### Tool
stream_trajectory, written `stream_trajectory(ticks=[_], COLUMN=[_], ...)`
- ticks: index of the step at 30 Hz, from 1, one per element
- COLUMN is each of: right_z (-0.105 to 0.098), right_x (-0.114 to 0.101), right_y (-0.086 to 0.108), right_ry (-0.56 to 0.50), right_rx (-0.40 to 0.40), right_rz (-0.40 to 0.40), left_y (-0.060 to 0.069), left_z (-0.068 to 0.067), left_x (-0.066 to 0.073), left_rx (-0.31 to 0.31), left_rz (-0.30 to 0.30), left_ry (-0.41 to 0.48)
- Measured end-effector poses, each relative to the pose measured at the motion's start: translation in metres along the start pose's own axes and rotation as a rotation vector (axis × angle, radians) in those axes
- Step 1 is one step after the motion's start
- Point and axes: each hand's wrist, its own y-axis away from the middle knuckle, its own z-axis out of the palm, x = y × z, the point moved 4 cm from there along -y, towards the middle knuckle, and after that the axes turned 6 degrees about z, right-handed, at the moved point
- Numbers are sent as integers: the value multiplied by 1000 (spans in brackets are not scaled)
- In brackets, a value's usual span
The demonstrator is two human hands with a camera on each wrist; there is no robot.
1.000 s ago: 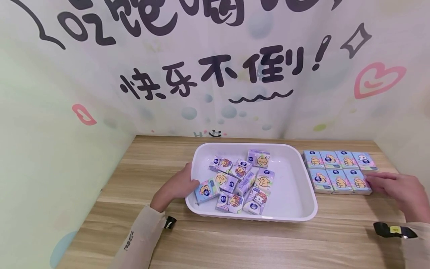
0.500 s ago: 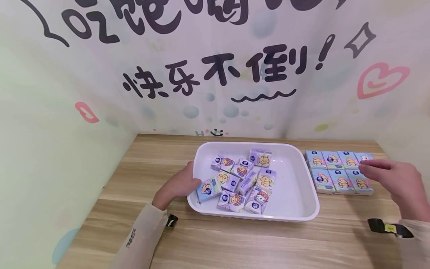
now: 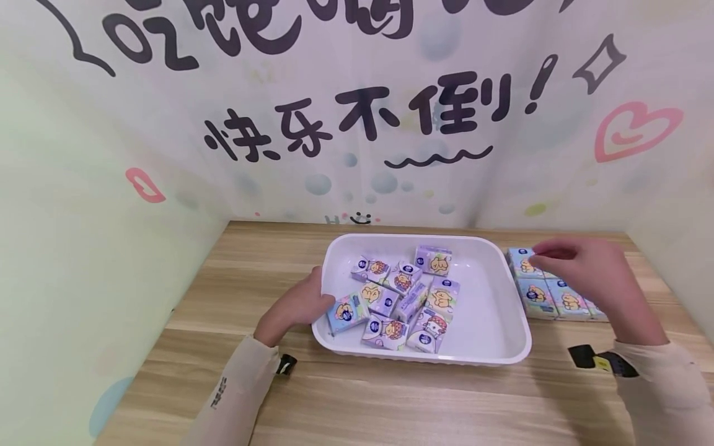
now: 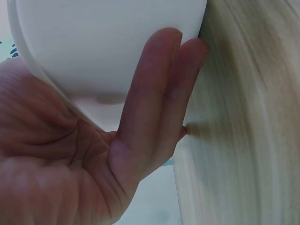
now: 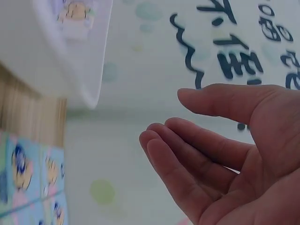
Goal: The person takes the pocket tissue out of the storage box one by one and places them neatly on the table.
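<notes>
My left hand (image 3: 298, 300) holds the left side of a white plastic tray (image 3: 491, 310), thumb over the rim. In the left wrist view its fingers (image 4: 145, 98) lie straight along the tray's outer wall. Several small tissue packs, mostly purple (image 3: 385, 332) with one blue pack (image 3: 347, 313) at the left, lie jumbled in the tray. My right hand (image 3: 594, 272) hovers over two rows of blue tissue packs (image 3: 537, 298) right of the tray, covering part of them. The right wrist view shows its palm (image 5: 276, 145) holding nothing, with thumb and fingers apart.
Tray and packs stand on a wood-grain table (image 3: 390, 402). Behind it hangs a printed wall cloth (image 3: 268, 198) with large dark lettering. A pale wall (image 3: 67, 279) borders the table on the left.
My right hand has left the right end of the blue rows, risen, and moved left over the packs towards the tray. The left hand stays on the tray rim.
</notes>
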Motion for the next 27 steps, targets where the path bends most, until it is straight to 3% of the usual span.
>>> stream_trajectory(ticks=[12,27], right_z=[43,90], right_x=[-90,-155], right_y=[-1,-1], right_ry=[35,96], right_rx=[-150,-237], right_rz=[-179,-380], left_y=[-2,0], left_z=[1,1], left_x=[-2,0], left_rx=[6,3], left_rz=[8,-3], left_ry=[22,20])
